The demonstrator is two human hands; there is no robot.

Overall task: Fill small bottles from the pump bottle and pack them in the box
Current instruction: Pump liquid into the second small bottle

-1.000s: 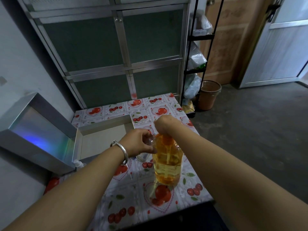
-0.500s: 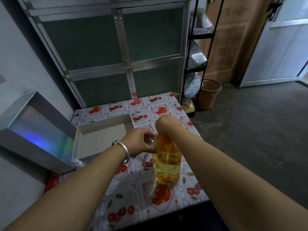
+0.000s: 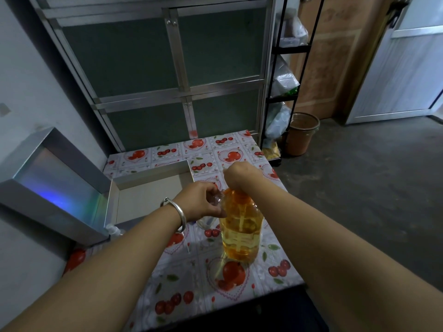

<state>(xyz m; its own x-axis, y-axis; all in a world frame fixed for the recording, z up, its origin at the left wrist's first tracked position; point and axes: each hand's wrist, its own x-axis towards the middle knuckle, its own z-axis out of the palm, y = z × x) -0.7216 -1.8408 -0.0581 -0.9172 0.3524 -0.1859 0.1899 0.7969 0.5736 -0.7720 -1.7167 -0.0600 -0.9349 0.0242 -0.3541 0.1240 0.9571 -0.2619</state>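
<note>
left hand (image 3: 201, 202) holds one small bottle (image 3: 217, 200) — right hand (image 3: 237, 173) presses one pump bottle (image 3: 241, 228)

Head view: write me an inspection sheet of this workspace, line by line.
Surface: table covered with a cloth printed with red fruit.
Job's things: pump bottle of amber liquid stands upright; open box lies left of it, lid raised; small clear bottle held at the pump bottle's top.
Clutter: another small clear bottle stands below the left hand; a white pump top shows at the box's near corner.
Hands: left hand grips the small bottle; right hand rests on the pump top, its fingers hidden.
Cables: nothing seen.
Surroundings: metal cabinet, black rack of bags, brown bucket, doors.
</note>
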